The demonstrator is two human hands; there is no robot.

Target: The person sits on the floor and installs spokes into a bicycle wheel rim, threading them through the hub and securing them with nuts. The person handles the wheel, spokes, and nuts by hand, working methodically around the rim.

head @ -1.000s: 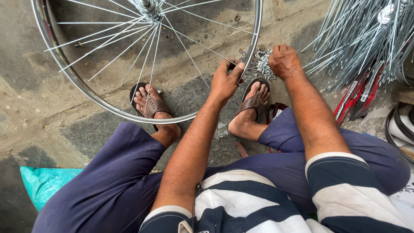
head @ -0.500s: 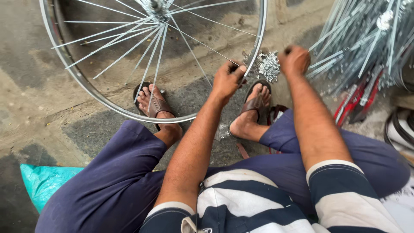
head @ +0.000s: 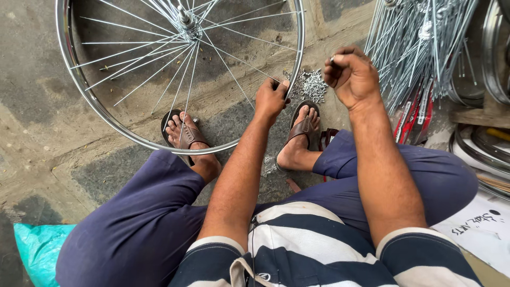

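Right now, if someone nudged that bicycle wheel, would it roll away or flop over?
The bicycle wheel looks stiff, with a metal rim and taut spokes. It would probably roll or tip if freed, being round; the left hand grips its rim. It seems light for its size, mostly open space.

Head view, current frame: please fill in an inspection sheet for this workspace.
Surface: rough concrete floor, stained and patched.
Job's things: bicycle wheel rim with spokes running to its hub; heap of small metal nipples on the floor beside it.
Clutter: teal bag, white printed sheet.
Hands: left hand grips the rim; right hand is raised, pinching a small metal piece.
Cables: nothing seen.
Surroundings: bundles of loose spokes, stacked rims.
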